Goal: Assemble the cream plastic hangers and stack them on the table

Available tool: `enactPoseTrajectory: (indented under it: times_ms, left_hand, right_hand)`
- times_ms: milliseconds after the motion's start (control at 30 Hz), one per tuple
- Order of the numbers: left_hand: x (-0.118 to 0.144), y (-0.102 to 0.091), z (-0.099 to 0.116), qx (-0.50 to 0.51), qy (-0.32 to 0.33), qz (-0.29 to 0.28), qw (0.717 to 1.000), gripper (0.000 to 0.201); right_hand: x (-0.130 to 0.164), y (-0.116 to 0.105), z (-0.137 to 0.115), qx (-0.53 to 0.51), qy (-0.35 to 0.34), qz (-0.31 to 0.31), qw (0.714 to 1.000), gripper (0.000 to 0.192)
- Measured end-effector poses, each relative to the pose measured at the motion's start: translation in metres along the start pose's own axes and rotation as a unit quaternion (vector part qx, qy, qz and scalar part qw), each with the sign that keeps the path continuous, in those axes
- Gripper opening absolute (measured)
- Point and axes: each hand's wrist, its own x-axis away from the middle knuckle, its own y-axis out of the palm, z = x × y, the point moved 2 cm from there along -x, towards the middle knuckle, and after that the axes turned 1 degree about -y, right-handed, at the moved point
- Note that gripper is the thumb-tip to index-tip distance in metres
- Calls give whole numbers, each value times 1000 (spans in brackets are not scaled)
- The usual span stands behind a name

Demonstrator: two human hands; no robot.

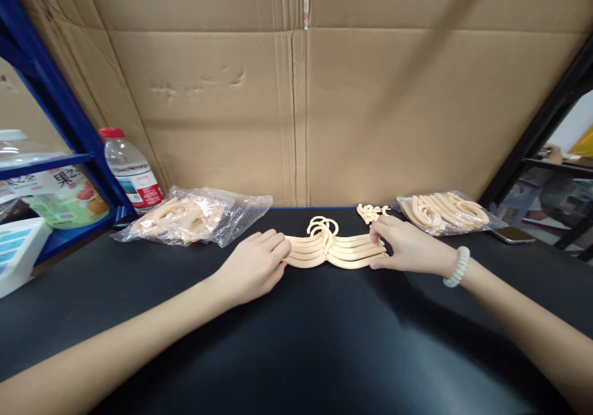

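Several cream-coloured clothes hangers [351,252] lie overlapped on the black table, hooks bunched at the far side. Their left ends are held by my left hand [257,265], whose fingers are curled closed and hide those tips. At the other end, my right hand [402,245] spans the right tips between thumb and fingers, with the thumb on the nearest hanger. A pale coiled band [457,267] circles the right wrist. Just behind that hand is a small heap of cream pieces [370,212], partly covered by the fingers.
Clear plastic bags of cream hangers lie at the left [185,217] and right [445,212]. A phone [512,235] lies beside the right bag. A red-capped bottle [132,171] stands by the blue shelf [46,88] at left. Cardboard [222,118] walls off the back.
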Motion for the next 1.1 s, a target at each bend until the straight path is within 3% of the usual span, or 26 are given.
enactPoseTrajectory:
  times_ms: [100,167,267,400,533,833,1100]
  left_hand:
    - [2,4,22,62,-45,18,997,13]
    - [4,9,33,128,-56,22,990,30]
    - [7,17,37,176,-80,-27,981,59]
    - [7,23,30,159,-101,-129,974,77]
    - [-2,26,21,110,-116,-180,971,86]
    - [-24,36,0,83,-145,-169,971,90]
    - [-29,36,-4,86,-156,-163,971,90]
  right_hand:
    - [6,12,-25,-29,-15,57,998,44]
    - [10,26,-42,-34,-28,56,997,62]
    - [12,46,-56,-11,-10,36,999,76]
    - [6,58,-56,32,8,0,999,74]
    - [-9,59,-49,65,-2,-21,998,70]
    - [-50,66,-31,85,-15,-11,996,64]
    - [-57,70,-24,81,-20,0,996,66]
